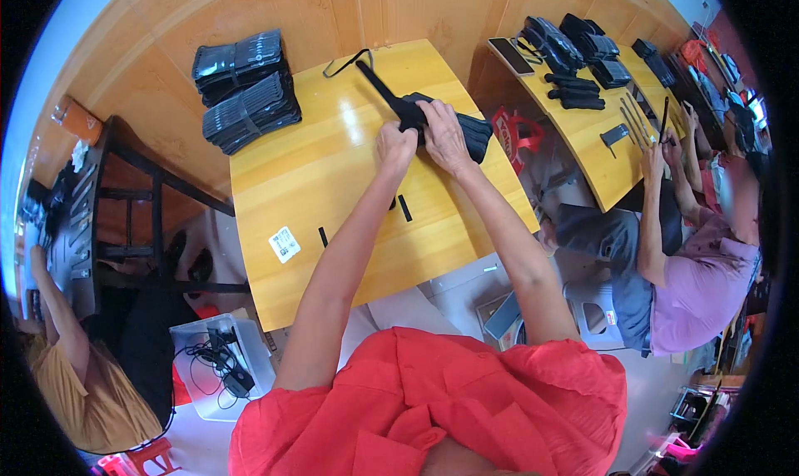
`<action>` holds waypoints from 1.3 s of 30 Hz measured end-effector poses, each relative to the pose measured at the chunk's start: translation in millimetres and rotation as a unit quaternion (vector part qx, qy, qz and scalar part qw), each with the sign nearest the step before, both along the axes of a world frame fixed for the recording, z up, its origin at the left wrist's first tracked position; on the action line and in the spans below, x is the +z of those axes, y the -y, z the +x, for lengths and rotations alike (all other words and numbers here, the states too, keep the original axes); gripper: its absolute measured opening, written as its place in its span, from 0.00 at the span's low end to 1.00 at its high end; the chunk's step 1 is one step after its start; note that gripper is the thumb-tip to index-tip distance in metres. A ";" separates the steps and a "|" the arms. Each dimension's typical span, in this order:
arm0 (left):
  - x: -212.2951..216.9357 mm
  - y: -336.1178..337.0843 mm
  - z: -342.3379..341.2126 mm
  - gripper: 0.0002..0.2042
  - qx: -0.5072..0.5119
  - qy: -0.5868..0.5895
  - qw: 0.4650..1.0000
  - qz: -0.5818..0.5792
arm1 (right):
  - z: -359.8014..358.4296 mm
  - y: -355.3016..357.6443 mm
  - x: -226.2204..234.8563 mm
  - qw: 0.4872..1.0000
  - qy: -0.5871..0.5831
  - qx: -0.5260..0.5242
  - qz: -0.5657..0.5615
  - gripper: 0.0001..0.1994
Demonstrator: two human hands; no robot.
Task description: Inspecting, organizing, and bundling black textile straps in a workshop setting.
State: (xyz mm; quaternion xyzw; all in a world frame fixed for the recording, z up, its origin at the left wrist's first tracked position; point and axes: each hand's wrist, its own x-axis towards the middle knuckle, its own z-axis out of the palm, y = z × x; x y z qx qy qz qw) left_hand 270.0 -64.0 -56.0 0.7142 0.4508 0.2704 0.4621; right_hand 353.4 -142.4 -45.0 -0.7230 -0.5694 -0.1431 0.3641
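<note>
Fingers of the left hand (397, 149) are closed, in the head view, on the near side of a black bundle (476, 135), close to where a black strap (377, 82) comes out. Those of the right hand (446, 135) bend over the top of the same bundle; the thumb is hidden, so I cannot tell if they clamp it or only press. The bundle lies at the far right part of the counter (266, 185), reaching to its right edge. This position is, in my judgement, the main risk: a push to the right with a weak hold could make it slide off. The strap points to the far left, with a thin loop (326, 74) lying near its end, so it may twist or catch. Small black strips (323, 237) lie on both sides of the left forearm, which could brush them away. At the far left corner, stacked black packages (254, 114) look smooth; a bump might make them slip.
</note>
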 end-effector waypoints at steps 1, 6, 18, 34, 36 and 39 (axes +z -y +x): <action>4.3 5.1 3.9 0.16 0.011 -0.026 0.999 0.034 | -0.4 0.8 1.7 1.000 0.018 -0.005 0.006 0.21; 22.0 12.1 7.3 0.17 -0.035 -0.094 0.991 0.088 | 3.2 3.4 8.8 0.995 0.081 -0.057 -0.024 0.19; 19.8 -6.9 16.4 0.18 -0.055 -0.191 0.975 0.095 | -2.9 1.3 14.0 0.998 0.031 -0.048 -0.016 0.12; 45.5 2.6 16.9 0.14 -0.149 -0.156 0.947 0.236 | 13.8 17.4 46.7 0.955 -0.295 -0.036 0.005 0.20; 45.8 5.4 22.7 0.14 -0.144 -0.163 0.943 0.251 | 2.8 25.6 55.7 0.964 -0.244 -0.106 -0.023 0.19; 42.7 -3.3 25.8 0.16 -0.114 -0.193 0.937 0.267 | -22.3 43.1 73.4 0.981 -0.159 -0.103 0.043 0.15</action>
